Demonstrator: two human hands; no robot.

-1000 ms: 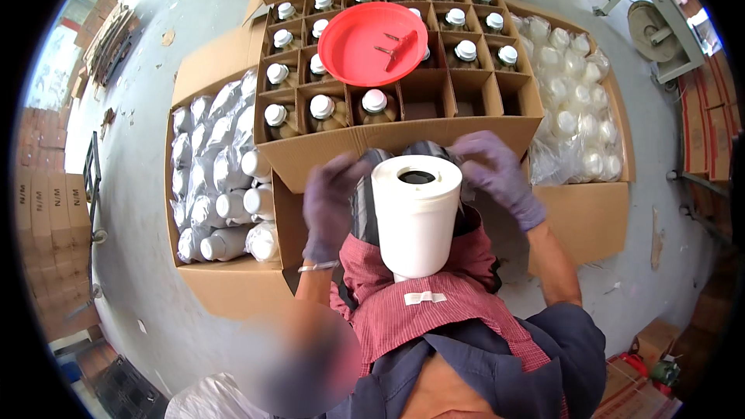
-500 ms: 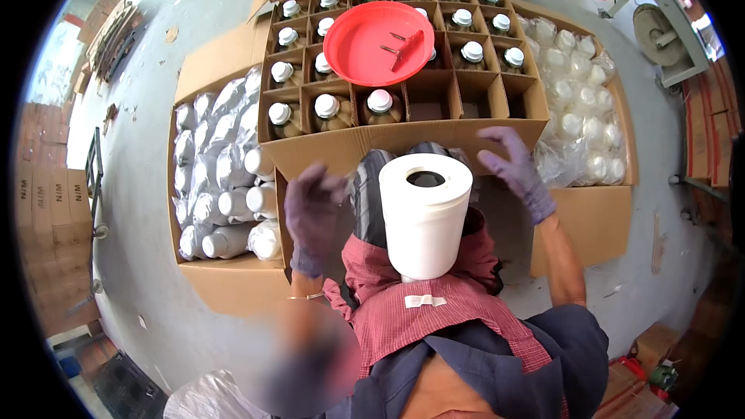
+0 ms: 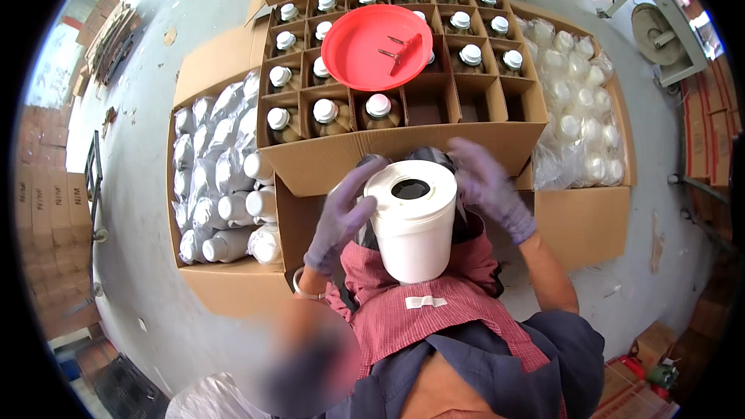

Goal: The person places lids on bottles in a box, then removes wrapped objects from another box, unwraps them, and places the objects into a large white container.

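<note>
A white round tub (image 3: 414, 237) with a dark opening in its top stands between my thighs, tilted slightly. My left hand (image 3: 345, 213), in a purple glove, is at the tub's left rim with its fingers apart. On the other side my right hand (image 3: 494, 192), gloved the same way, has its fingers spread near the rim and is a little blurred. Whether either hand touches the tub I cannot tell. Ahead is a divided carton (image 3: 403, 141) holding several white-capped bottles (image 3: 332, 115). A red round tray (image 3: 361, 54) rests over it, with small red pieces (image 3: 402, 53) bearing dark prongs.
An open box (image 3: 233, 279) of bagged white and grey bottles (image 3: 231, 167) stands on the left. Another box (image 3: 582, 217) at right holds bagged translucent bottles (image 3: 578, 101). Stacked cartons (image 3: 50, 225) line the far left; a metal stand (image 3: 660, 23) is at upper right.
Both hands have moved in toward the tub's rim, the left one up and to the right, the right one to the left. The tub has shifted slightly left.
</note>
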